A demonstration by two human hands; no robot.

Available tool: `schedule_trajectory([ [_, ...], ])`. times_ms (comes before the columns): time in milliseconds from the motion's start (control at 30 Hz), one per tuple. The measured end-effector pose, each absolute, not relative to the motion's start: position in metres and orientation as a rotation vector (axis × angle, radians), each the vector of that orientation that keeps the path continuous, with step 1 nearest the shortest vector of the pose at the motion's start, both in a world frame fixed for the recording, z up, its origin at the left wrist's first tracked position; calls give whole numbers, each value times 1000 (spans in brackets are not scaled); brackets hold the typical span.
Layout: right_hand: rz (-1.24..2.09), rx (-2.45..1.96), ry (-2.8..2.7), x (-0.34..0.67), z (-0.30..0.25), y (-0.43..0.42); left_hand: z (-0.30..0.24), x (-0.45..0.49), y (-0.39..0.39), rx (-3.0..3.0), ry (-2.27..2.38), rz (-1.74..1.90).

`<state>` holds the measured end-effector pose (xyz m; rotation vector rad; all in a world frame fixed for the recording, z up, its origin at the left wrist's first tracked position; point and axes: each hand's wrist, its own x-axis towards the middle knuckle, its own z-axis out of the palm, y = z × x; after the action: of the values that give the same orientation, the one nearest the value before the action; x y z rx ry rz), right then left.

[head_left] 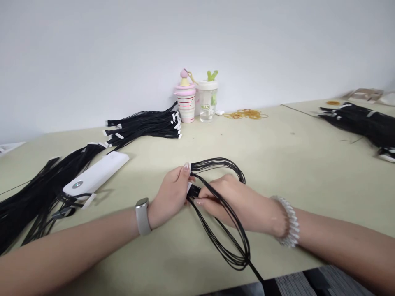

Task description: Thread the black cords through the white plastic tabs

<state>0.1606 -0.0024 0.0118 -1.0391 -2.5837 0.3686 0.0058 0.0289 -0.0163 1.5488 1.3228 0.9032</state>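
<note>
A black multi-wire cable harness (243, 230) with white end connectors (189, 188) is between my hands above the table. My left hand (173, 191) is closed on the connector ends, thumb on top. The fingers of my right hand (234, 201) pinch the black wires just beside the lower connector. One set of wires arcs behind my right hand, while others loop across its front and gather below it. From there a thick single cable runs down past the table's front edge. My left wrist bears a watch, and a clear coiled band circles my right wrist.
Bundles of black cables with white connectors (145, 125) lie at the back left, with more at far left (43, 185) and right (364, 125). A white oblong device (97, 172) lies left. Two cups (186, 105) stand by the wall near yellow rubber bands (245, 114).
</note>
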Motion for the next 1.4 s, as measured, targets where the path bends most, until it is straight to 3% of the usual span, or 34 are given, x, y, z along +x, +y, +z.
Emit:
schedule_trajectory([
  [233,-177,-1040,-2632,152,-4,-5,-13,6,27,1572,1314,891],
  [567,480,-1215,-2679,176,24,7,-13,7,26,1598,1348,888],
  [667,520,-1312,-2639,202,37,19,-12,7,26,1560,1360,894],
  [800,187,-1474,-1854,229,48,39,-13,6,26,1563,1348,907],
  [933,534,-977,-1205,236,52,50,-13,6,25,1585,1359,874],
  [1033,676,-867,-1022,227,51,46,-11,6,24,1595,1359,852],
  [1200,759,-1091,-1621,195,36,27,-12,6,24,1593,1325,891],
  [1400,403,-1203,-2161,179,20,18,-13,5,24,1572,1322,910],
])
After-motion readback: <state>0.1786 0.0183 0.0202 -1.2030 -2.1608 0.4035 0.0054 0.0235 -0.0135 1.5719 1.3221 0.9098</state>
